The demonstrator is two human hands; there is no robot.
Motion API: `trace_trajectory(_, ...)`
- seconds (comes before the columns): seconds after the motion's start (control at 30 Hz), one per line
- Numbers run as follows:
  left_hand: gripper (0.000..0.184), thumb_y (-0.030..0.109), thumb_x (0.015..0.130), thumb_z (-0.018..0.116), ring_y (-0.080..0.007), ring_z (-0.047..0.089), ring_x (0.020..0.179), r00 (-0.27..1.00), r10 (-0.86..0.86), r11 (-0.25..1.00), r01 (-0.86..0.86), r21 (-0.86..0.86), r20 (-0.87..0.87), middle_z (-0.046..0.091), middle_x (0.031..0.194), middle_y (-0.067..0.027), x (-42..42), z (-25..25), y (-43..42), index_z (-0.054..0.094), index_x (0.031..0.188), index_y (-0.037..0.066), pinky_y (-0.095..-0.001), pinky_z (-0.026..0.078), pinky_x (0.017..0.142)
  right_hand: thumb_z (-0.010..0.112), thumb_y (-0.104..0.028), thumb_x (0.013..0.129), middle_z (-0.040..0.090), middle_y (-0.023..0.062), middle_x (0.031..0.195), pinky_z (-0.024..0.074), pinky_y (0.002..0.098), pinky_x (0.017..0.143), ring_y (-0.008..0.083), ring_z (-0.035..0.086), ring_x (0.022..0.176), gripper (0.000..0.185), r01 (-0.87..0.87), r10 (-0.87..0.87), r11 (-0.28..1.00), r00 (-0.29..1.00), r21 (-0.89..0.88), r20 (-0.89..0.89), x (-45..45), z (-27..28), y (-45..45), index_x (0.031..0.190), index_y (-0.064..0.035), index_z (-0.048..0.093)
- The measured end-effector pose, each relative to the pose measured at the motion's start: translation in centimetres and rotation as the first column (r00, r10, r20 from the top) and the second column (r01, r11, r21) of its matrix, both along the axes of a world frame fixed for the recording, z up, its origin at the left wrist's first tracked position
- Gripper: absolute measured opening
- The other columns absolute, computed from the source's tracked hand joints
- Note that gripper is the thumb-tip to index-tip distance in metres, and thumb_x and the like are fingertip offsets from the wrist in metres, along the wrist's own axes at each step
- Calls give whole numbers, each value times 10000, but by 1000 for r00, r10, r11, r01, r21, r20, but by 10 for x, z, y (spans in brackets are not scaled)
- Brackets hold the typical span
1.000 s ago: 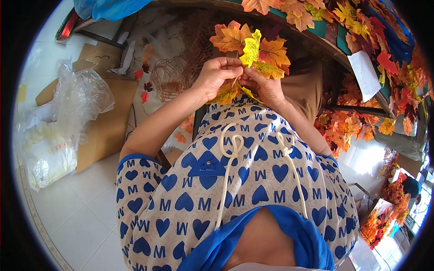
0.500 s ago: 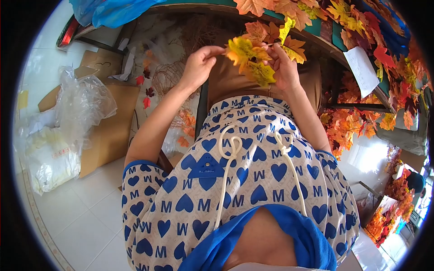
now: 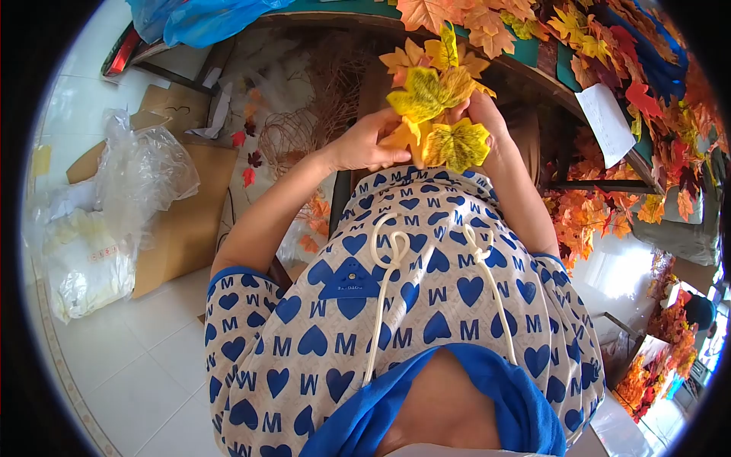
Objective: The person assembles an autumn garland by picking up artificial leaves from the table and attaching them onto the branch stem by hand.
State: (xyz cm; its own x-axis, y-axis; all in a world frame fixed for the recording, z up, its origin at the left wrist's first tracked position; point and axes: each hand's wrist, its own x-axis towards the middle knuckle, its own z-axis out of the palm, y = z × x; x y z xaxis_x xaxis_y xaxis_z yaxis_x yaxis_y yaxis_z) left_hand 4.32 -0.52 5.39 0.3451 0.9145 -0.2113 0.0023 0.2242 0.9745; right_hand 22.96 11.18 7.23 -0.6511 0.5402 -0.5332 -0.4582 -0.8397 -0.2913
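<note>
A spray of yellow and orange artificial maple leaves (image 3: 430, 97) is held up between my hands, above my lap. My left hand (image 3: 367, 143) has its fingers closed on an orange-yellow leaf at the spray's lower left side. On the other side, my right hand (image 3: 491, 126) is closed around the spray from behind. Its fingertips and the stem are mostly hidden by the leaves. One yellow leaf with dark green mottling (image 3: 457, 146) hangs low in front of my right hand.
More autumn leaves (image 3: 586, 34) cover the green tabletop ahead and hang off its right side. A white paper (image 3: 607, 122) sticks out at the table edge. A blue plastic bag (image 3: 205, 19) lies at the upper left. Cardboard (image 3: 183, 221) and clear plastic bags (image 3: 91, 259) are on the floor.
The spray has turned and come slightly toward me, its yellow leaves now facing up. My left hand has moved right and down, from the spray's edge onto a lower leaf.
</note>
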Motion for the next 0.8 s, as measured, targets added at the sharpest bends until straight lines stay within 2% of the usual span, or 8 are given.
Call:
trace_trajectory(0.17,368,101,858,517,-131,554,1010,941,170,981,-190,40,291,575,1122,-80,-14,-7,6,513,1204,-24,-252,419,903,331,-164,967,591,33,827,442,160,476,15,415,469,266,-40,89,959,982,280,-164,13,-41,20,1072,-35,538)
trace_trajectory(0.3,301,92,903,462,-139,538,1063,867,312,942,-336,-7,389,550,1175,-92,-14,7,6,519,1179,-10,-280,400,963,347,-148,958,582,35,795,463,193,513,45,459,500,250,1,6,982,999,187,-37,4,-41,24,1063,-26,538)
trace_trajectory(0.47,279,169,979,368,-246,513,1166,825,157,978,-206,30,543,476,1304,-157,-14,6,10,443,1210,32,-331,417,978,382,-181,965,601,75,776,538,276,669,144,605,693,266,-15,61,944,990,328,-131,4,-25,21,1029,33,525)
trace_trajectory(0.5,275,197,978,388,-227,548,1101,789,218,963,-269,4,575,518,1226,-137,-13,9,9,436,1200,41,-334,451,926,387,-187,969,611,84,807,542,278,700,152,622,747,269,-46,151,940,945,338,-291,4,-19,24,1039,37,518)
trace_trajectory(0.6,277,238,979,404,-224,595,1009,730,323,931,-361,-61,602,562,1140,-119,-17,17,12,436,1186,57,-355,492,857,385,-195,982,631,124,968,541,270,809,196,624,936,269,95,-10,954,958,284,-285,0,-7,24,1063,32,506)
trace_trajectory(0.7,295,296,978,397,-258,617,958,721,404,900,-422,-106,563,562,1137,-124,-26,16,13,456,1166,77,-389,510,809,391,-201,978,608,128,1031,519,316,851,178,616,893,301,165,-48,900,957,402,-285,-6,-4,25,1144,34,479)
trace_trajectory(0.73,301,310,978,396,-251,603,987,725,350,920,-384,-73,593,560,1143,-121,-29,16,13,462,1162,82,-376,507,813,407,-190,971,617,119,1014,521,302,843,170,616,873,291,178,5,909,899,376,-438,-5,-13,32,1148,26,490)
trace_trajectory(0.8,457,438,951,411,-209,540,1089,755,245,952,-305,-4,608,546,1184,-102,-23,31,12,447,1237,82,-337,481,854,418,-185,966,621,113,1003,526,287,817,161,618,838,278,211,-33,897,908,387,-418,-6,-16,41,1132,20,503)
